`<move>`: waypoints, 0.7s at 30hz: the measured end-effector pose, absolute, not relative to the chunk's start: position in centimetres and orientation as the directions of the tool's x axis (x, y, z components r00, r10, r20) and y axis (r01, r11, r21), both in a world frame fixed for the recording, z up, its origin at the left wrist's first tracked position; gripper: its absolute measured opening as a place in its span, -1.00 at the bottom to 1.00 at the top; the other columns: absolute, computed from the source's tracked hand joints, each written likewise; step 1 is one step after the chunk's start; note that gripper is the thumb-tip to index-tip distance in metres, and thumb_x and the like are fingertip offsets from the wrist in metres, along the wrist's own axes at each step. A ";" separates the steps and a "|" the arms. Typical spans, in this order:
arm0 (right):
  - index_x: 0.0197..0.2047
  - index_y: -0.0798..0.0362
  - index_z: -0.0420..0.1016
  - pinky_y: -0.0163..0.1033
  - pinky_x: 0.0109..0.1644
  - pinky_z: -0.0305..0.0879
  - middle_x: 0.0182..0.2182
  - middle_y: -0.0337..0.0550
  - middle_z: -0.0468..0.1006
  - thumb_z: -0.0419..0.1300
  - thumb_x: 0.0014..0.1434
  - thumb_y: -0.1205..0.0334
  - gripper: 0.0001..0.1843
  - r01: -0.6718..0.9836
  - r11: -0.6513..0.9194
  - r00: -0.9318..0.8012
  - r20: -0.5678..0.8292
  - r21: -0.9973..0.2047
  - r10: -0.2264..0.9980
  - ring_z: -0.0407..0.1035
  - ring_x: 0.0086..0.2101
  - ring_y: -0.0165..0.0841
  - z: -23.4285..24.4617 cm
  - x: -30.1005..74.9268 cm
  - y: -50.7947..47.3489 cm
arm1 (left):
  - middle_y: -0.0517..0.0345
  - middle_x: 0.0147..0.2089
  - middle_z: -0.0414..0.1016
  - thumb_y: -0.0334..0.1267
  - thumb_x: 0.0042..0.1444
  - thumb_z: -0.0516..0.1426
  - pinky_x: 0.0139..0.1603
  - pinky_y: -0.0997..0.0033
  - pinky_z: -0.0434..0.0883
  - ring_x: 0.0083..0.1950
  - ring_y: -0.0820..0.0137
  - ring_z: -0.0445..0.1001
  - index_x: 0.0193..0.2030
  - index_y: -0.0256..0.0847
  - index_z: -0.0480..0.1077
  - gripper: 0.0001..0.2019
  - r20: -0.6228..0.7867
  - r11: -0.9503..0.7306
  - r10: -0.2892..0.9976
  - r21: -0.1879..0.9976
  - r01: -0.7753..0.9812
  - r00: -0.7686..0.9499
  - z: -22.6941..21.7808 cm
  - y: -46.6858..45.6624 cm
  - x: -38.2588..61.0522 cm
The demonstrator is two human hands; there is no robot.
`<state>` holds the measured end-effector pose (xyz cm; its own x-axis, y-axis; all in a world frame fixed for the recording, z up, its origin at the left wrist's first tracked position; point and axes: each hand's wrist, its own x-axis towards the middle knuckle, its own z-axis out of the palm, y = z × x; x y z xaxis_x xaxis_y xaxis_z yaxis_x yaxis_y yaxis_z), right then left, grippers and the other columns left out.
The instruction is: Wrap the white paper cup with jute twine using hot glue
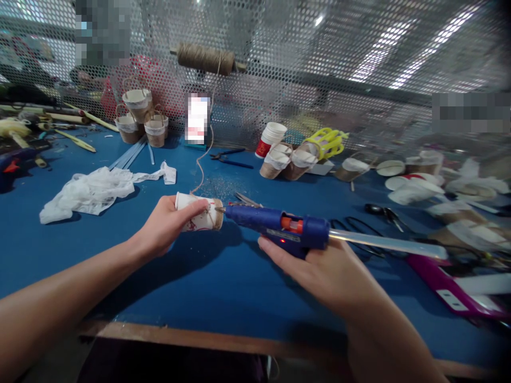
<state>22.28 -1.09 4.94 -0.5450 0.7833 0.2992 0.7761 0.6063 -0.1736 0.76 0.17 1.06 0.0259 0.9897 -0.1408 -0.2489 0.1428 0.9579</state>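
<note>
My left hand [170, 221] is closed around a white paper cup [191, 221] that lies on its side above the table. Brown twine [217, 215] wraps the cup's right end, and a loose strand leads up from it to a spool. In my right hand [315, 266] is a blue hot glue gun [263, 221], with a long clear glue stick [387, 244] poking out of its back and a small red light lit. Its nozzle points left and meets, or nearly meets, the twine-wrapped end. My right fingers are partly hidden behind the handle.
A twine spool [205, 58] hangs on the perforated metal screen. White lace [96, 189] lies at left, near small twine baskets [155, 130]. Pliers [231, 158], scissors [247, 200] and lined cups [275, 159] stand or lie behind. A purple power strip [443, 282] is at right.
</note>
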 end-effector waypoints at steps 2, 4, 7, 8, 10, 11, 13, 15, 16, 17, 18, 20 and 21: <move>-0.32 -0.04 0.52 -0.20 -0.42 0.31 -0.53 -0.12 0.53 -0.03 0.03 0.21 -0.70 0.746 0.659 -0.621 0.255 -0.098 0.741 0.42 -0.43 -0.22 5.0 22.5 -1.0 | 0.01 -0.39 0.57 -0.23 -0.12 0.21 -0.34 0.46 0.36 -0.42 0.42 0.47 -0.33 -0.37 0.51 -0.76 -0.137 0.140 0.990 0.962 -0.236 0.028 1.1 0.1 0.8; -0.31 0.00 0.51 -0.17 -0.40 0.31 -0.50 -0.09 0.54 -0.05 0.04 0.20 -0.68 0.756 0.649 -0.617 0.239 -0.085 0.750 0.43 -0.41 -0.20 4.9 22.6 -1.0 | 0.00 -0.38 0.57 -0.23 -0.11 0.21 -0.34 0.46 0.36 -0.41 0.42 0.47 -0.33 -0.37 0.51 -0.76 -0.141 0.143 0.990 0.963 -0.229 0.025 1.1 0.1 0.8; -0.33 0.04 0.49 -0.16 -0.35 0.33 -0.44 -0.08 0.55 -0.03 0.07 0.14 -0.70 0.799 0.584 -0.540 0.258 -0.145 0.802 0.44 -0.39 -0.20 4.7 22.4 -1.3 | 0.03 -0.39 0.57 -0.24 -0.11 0.21 -0.37 0.50 0.34 -0.43 0.44 0.46 -0.35 -0.36 0.51 -0.78 -0.152 0.151 0.988 0.959 -0.238 0.014 1.1 0.2 0.8; -0.35 0.04 0.49 -0.17 -0.34 0.33 -0.45 -0.10 0.55 -0.02 0.07 0.13 -0.71 0.804 0.572 -0.521 0.271 -0.162 0.810 0.44 -0.39 -0.21 4.7 22.3 -1.3 | 0.05 -0.41 0.57 -0.24 -0.11 0.21 -0.39 0.51 0.34 -0.44 0.45 0.46 -0.36 -0.35 0.52 -0.79 -0.157 0.154 0.988 0.957 -0.245 0.010 1.0 0.2 0.8; -0.40 0.03 0.47 -0.19 -0.36 0.33 -0.49 -0.13 0.54 -0.01 0.08 0.13 -0.74 0.799 0.575 -0.514 0.295 -0.176 0.805 0.44 -0.42 -0.24 4.6 22.2 -1.4 | 0.08 -0.44 0.57 -0.25 -0.12 0.22 -0.40 0.53 0.33 -0.47 0.47 0.45 -0.39 -0.34 0.52 -0.82 -0.162 0.159 0.987 0.952 -0.262 0.009 1.0 0.2 0.8; -0.42 0.02 0.46 -0.20 -0.37 0.33 -0.49 -0.13 0.54 -0.01 0.07 0.13 -0.74 0.794 0.581 -0.517 0.303 -0.181 0.800 0.44 -0.42 -0.24 4.6 22.2 -1.4 | 0.09 -0.45 0.57 -0.26 -0.12 0.22 -0.40 0.53 0.33 -0.47 0.48 0.44 -0.40 -0.33 0.52 -0.83 -0.162 0.160 0.987 0.950 -0.269 0.013 1.0 0.3 0.7; -0.44 0.01 0.46 -0.19 -0.38 0.32 -0.52 -0.14 0.53 0.01 0.06 0.13 -0.76 0.783 0.593 -0.527 0.308 -0.186 0.792 0.43 -0.43 -0.24 4.6 22.2 -1.4 | 0.10 -0.45 0.57 -0.26 -0.11 0.21 -0.40 0.54 0.33 -0.47 0.49 0.44 -0.40 -0.32 0.52 -0.84 -0.156 0.158 0.987 0.948 -0.275 0.027 1.0 0.3 0.7; -0.43 0.01 0.46 -0.18 -0.35 0.32 -0.52 -0.15 0.53 0.03 0.04 0.14 -0.78 0.781 0.595 -0.529 0.306 -0.189 0.792 0.42 -0.42 -0.24 4.6 22.1 -1.3 | 0.08 -0.42 0.57 -0.25 -0.09 0.20 -0.39 0.53 0.33 -0.46 0.48 0.45 -0.37 -0.31 0.52 -0.83 -0.154 0.159 0.987 0.950 -0.269 0.041 1.0 0.2 0.7; -0.43 0.01 0.46 -0.18 -0.34 0.32 -0.51 -0.15 0.52 0.03 0.04 0.14 -0.79 0.784 0.587 -0.518 0.308 -0.203 0.798 0.42 -0.41 -0.24 4.6 22.1 -1.3 | 0.07 -0.42 0.57 -0.25 -0.09 0.20 -0.38 0.52 0.33 -0.45 0.48 0.45 -0.37 -0.32 0.52 -0.82 -0.154 0.160 0.987 0.951 -0.266 0.045 1.0 0.2 0.7; -0.44 0.01 0.45 -0.18 -0.35 0.32 -0.52 -0.14 0.52 0.03 0.05 0.16 -0.79 0.791 0.570 -0.496 0.310 -0.224 0.811 0.42 -0.42 -0.24 4.7 21.9 -1.3 | 0.06 -0.41 0.57 -0.25 -0.09 0.20 -0.38 0.52 0.34 -0.44 0.47 0.46 -0.36 -0.32 0.52 -0.82 -0.153 0.160 0.987 0.951 -0.263 0.048 1.0 0.2 0.7; -0.46 0.01 0.44 -0.20 -0.37 0.32 -0.52 -0.14 0.51 0.01 0.07 0.18 -0.79 0.797 0.549 -0.473 0.306 -0.250 0.826 0.41 -0.44 -0.26 4.8 21.8 -1.4 | 0.06 -0.42 0.57 -0.25 -0.09 0.20 -0.38 0.52 0.34 -0.45 0.47 0.46 -0.36 -0.33 0.52 -0.82 -0.151 0.158 0.987 0.953 -0.259 0.045 1.0 0.2 0.7; -0.50 -0.01 0.41 -0.22 -0.43 0.32 -0.56 -0.16 0.48 -0.01 0.07 0.21 -0.78 0.795 0.534 -0.465 0.278 -0.288 0.841 0.39 -0.50 -0.30 5.1 21.6 -1.5 | 0.06 -0.44 0.57 -0.26 -0.10 0.20 -0.41 0.52 0.33 -0.47 0.47 0.45 -0.38 -0.33 0.52 -0.82 -0.155 0.156 0.988 0.957 -0.246 0.021 1.0 0.2 0.7; -0.52 -0.02 0.40 -0.23 -0.45 0.31 -0.59 -0.18 0.47 -0.01 0.06 0.23 -0.78 0.788 0.542 -0.477 0.267 -0.292 0.837 0.38 -0.53 -0.31 5.2 21.5 -1.5 | 0.07 -0.46 0.57 -0.26 -0.10 0.20 -0.43 0.52 0.32 -0.49 0.47 0.44 -0.39 -0.33 0.52 -0.82 -0.161 0.157 0.987 0.958 -0.240 0.005 1.0 0.2 0.7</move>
